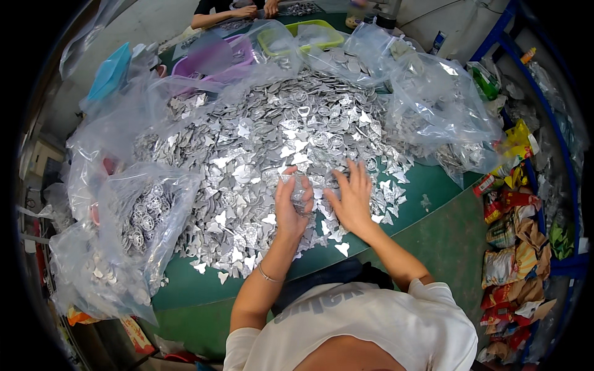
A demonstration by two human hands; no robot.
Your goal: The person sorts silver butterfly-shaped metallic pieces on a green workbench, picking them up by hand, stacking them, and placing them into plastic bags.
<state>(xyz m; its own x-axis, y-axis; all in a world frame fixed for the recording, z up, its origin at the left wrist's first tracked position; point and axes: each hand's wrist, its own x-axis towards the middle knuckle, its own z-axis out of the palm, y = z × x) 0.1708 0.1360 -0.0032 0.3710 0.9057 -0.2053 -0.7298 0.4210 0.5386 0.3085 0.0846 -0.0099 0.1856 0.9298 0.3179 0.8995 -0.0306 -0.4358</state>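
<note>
A broad heap of small flat silver metal pieces [241, 167] covers most of the green table [192, 289]; many have a winged, pointed outline, others are round and cut through. My left hand [288, 207] is at the near middle of the heap, palm turned to the right, its curled fingers around a few silver metal pieces. Just to its right, my right hand [352, 201] is spread, palm down, fingertips touching the pieces. Between the hands lie more loose pieces. A bottle-opener-shaped piece [304, 112] rests on the heap farther back.
Clear plastic bags of metal pieces stand left [148, 216] and right [442, 105]. Behind the heap are a purple basket [185, 67] and a yellow-green basket [309, 25]. Another person's hands [246, 11] show at the far edge. A blue rack [560, 154] and snack packets [500, 266] are at right.
</note>
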